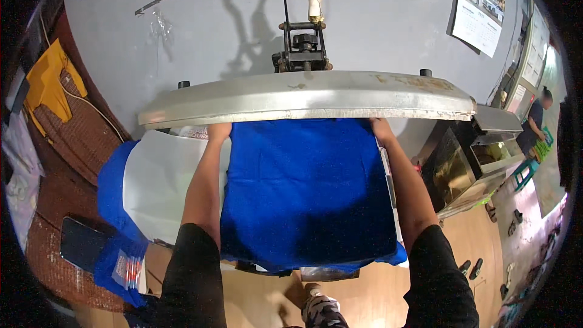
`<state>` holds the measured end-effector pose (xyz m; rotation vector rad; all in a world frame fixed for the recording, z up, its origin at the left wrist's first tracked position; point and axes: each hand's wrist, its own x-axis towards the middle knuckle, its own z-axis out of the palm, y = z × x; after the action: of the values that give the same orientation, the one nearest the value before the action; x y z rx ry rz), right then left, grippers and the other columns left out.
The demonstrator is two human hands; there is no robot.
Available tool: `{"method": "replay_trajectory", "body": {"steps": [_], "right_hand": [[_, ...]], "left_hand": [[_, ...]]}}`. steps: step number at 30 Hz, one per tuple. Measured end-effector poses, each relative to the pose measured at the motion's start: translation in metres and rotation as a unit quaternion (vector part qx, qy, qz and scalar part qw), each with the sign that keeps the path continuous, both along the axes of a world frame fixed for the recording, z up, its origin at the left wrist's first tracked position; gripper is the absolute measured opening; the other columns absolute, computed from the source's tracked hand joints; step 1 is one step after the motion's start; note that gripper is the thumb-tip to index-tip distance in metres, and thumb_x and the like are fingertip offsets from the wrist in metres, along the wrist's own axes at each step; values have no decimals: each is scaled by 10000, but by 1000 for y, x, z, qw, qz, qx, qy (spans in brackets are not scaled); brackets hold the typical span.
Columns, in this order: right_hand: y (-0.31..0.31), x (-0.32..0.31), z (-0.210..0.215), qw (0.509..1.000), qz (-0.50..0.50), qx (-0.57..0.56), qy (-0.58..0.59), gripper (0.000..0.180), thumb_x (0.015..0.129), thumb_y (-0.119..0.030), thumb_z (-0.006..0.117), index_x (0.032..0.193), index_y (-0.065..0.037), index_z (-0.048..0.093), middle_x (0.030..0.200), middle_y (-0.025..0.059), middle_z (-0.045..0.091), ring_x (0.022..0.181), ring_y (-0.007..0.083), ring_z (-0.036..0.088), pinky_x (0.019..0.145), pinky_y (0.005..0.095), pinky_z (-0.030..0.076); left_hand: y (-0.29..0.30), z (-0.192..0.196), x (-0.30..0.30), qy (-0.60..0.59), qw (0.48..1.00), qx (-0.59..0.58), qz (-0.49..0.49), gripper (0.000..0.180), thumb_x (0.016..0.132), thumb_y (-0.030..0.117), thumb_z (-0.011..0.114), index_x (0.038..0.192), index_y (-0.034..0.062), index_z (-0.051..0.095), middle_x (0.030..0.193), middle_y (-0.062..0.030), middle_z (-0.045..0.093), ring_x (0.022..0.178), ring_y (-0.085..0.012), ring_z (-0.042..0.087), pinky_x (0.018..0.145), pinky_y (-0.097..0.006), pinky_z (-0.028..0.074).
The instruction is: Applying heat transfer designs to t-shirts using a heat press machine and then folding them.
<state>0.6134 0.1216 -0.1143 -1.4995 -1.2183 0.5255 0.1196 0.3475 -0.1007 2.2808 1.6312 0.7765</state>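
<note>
Both arms reach mid-frame under the raised press plate (306,98), laying the blue shirt (306,188) flat; left hand (218,130) and right hand (379,126) are half hidden, grip unclear—next, probably smoothing.

White wall calendar (481,7), upper right.

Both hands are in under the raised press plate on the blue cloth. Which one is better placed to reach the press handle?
Probably the right hand: it lies nearer the handle, which rises right of centre above the plate. The left hand sits farther off at the blue cloth.
</note>
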Motion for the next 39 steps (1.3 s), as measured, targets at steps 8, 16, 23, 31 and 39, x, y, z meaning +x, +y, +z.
{"method": "replay_trajectory", "body": {"steps": [8,16,23,31,39], "right_hand": [[20,28,-41,988,-33,16,-147,377,928,-265,548,1191,-8,631,1277,197,602,1223,350,516,1060,421,367],[29,9,-9,989,-129,49,-44,413,921,-313,564,1197,-12,626,1256,193,613,1186,338,540,1029,428,390],[23,-4,6,990,-133,49,-10,453,918,-360,579,1208,-13,619,1219,186,636,1130,314,581,986,426,423],[-66,-21,12,989,-138,-54,0,502,915,-413,596,1220,-14,611,1177,177,662,1065,287,628,937,423,462],[-318,-117,-54,911,-68,-169,371,470,949,-462,566,1119,-29,632,927,11,654,787,145,599,755,325,512]], "left_hand": [[-27,-15,14,-93,994,-3,-49,523,978,373,505,1410,80,469,1476,-127,436,1354,-297,400,1118,-393,320],[-54,9,44,-541,812,-202,-82,566,1012,375,450,1478,72,348,1496,-103,404,1335,-278,412,1120,-386,324],[-26,0,53,-521,838,-156,-46,557,1002,408,453,1427,51,406,1441,-135,458,1292,-284,463,1081,-387,364],[-91,0,20,-116,991,61,19,588,974,471,478,1346,17,514,1378,-177,523,1268,-299,491,1035,-391,399],[-365,0,-107,-396,830,-390,45,615,934,542,550,1074,-47,660,1007,-160,693,937,-239,638,842,-376,490]]}}
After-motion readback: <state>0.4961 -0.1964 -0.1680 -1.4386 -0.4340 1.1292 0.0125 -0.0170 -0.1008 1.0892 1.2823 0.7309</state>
